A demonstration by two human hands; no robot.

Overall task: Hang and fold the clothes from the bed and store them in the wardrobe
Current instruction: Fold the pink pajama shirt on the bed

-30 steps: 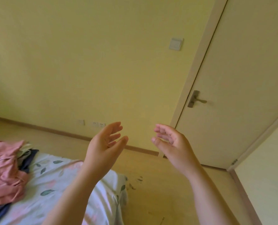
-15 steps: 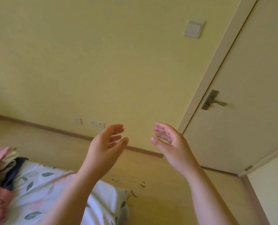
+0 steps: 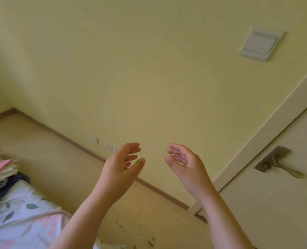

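The clothes (image 3: 1,174) lie in a heap at the left edge of the view, on the bed (image 3: 23,214), and the frame cuts most of them off, so the heap's long axis cannot be told. What shows is layered: a pink piece on top, pale cream cloth under it, dark navy cloth at the bottom. The navy layer trails along the sheet toward the near left. The loose edges of the heap point right, toward the strip of floor (image 3: 55,159) between bed and wall. The sheet is white with grey-green leaves and faint pink patches.

Both hands are raised in front of the yellow wall (image 3: 131,78), well apart from the clothes. The left hand (image 3: 121,167) and the right hand (image 3: 186,167) face each other palm to palm with a gap between them — fingers loosely curved, thumbs out, nothing held in either.

Wall sockets (image 3: 111,147) sit low behind the left hand, just above the skirting board. A light switch (image 3: 262,44) is mounted at upper right, and below it stands a closed cream door (image 3: 274,212) with a metal handle (image 3: 276,164).
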